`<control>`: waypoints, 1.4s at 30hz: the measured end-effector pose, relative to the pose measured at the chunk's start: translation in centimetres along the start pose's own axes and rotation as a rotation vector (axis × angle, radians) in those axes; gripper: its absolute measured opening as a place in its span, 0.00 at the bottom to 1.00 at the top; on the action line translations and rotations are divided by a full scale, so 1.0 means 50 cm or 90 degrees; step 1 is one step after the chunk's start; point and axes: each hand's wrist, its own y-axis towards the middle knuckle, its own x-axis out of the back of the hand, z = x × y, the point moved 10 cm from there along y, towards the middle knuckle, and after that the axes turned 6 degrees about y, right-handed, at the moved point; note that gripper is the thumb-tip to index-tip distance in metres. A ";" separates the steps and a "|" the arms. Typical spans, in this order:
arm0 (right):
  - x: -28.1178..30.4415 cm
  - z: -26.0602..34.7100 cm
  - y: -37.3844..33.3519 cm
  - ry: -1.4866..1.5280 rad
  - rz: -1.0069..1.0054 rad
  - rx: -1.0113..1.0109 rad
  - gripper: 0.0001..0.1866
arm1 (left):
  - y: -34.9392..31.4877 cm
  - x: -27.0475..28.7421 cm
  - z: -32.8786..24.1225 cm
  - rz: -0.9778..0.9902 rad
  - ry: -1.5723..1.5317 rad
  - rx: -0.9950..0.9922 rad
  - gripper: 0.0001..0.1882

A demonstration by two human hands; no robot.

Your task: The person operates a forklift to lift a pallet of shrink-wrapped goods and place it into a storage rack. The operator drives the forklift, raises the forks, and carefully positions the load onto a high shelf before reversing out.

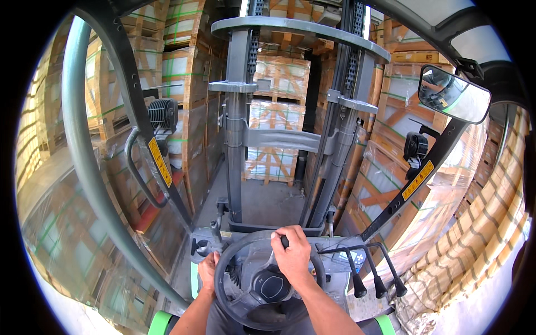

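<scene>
In front of me is a forklift's dark steering wheel [228,304] with a hub in its middle. My right hand [293,257] is closed round the black steering knob [285,242] at the wheel's upper right. Close beside the wheel's left rim, my left hand [207,271] has its fingers curled in; whatever they grip is hidden. A short upright lever [215,228] stands on the dashboard just beyond that hand. To the right of the wheel, three bent control levers with black knobs [380,288] reach back toward me, untouched.
The lift mast [237,128] rises ahead, with a curved crossbar [301,27] on top. Wood-crated stacks [273,123] stand beyond it, with more crates on the left [176,84] and right [385,162]. A mirror [455,95] hangs upper right; striped sheeting [474,257] lies below it.
</scene>
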 end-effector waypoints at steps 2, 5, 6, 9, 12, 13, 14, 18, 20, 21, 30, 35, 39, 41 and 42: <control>0.014 -0.009 -0.003 -0.001 0.008 -0.003 0.07 | -0.009 -0.006 -0.008 -0.006 0.011 -0.009 0.21; 0.050 -0.027 -0.020 0.025 0.092 -0.065 0.15 | -0.039 -0.014 -0.014 -0.019 0.013 -0.022 0.21; 0.072 -0.020 -0.025 0.015 0.106 -0.074 0.18 | -0.046 -0.013 -0.016 -0.026 0.016 -0.025 0.21; 0.155 -0.020 -0.054 -0.029 0.168 -0.122 0.30 | -0.063 -0.011 -0.023 -0.038 0.022 -0.021 0.21; 0.326 -0.049 -0.106 -0.182 0.062 -0.094 0.23 | -0.089 -0.021 -0.051 -0.035 0.008 -0.012 0.21; 0.374 -0.063 -0.132 -0.220 0.058 -0.070 0.20 | -0.095 -0.028 -0.045 -0.038 0.007 -0.012 0.21; 0.418 -0.078 -0.153 -0.257 0.054 -0.046 0.18 | -0.098 -0.033 -0.043 -0.041 0.007 -0.012 0.21; 0.523 -0.141 -0.212 -0.315 0.049 -0.063 0.15 | -0.116 -0.041 -0.044 -0.063 0.006 -0.010 0.21; 0.539 -0.191 -0.228 -0.261 0.009 -0.117 0.11 | -0.120 -0.052 -0.044 -0.075 -0.005 -0.015 0.21; 0.544 -0.230 -0.234 -0.205 -0.019 -0.168 0.10 | -0.122 -0.056 -0.051 -0.076 -0.006 -0.020 0.21; 0.540 -0.312 -0.093 -0.186 -0.043 -0.144 0.06 | -0.164 -0.076 -0.079 -0.104 0.000 -0.018 0.21; 0.549 -0.338 -0.084 -0.180 -0.032 -0.135 0.06 | -0.167 -0.094 -0.087 -0.108 0.000 -0.014 0.21; 0.559 -0.344 -0.074 -0.162 -0.029 -0.138 0.06 | -0.178 -0.107 -0.095 -0.117 0.002 -0.003 0.21; 0.565 -0.352 -0.072 -0.181 -0.015 -0.122 0.06 | -0.183 -0.114 -0.098 -0.120 0.005 -0.004 0.22; 0.569 -0.354 -0.072 -0.191 -0.009 -0.112 0.06 | -0.184 -0.117 -0.102 -0.117 0.005 0.001 0.22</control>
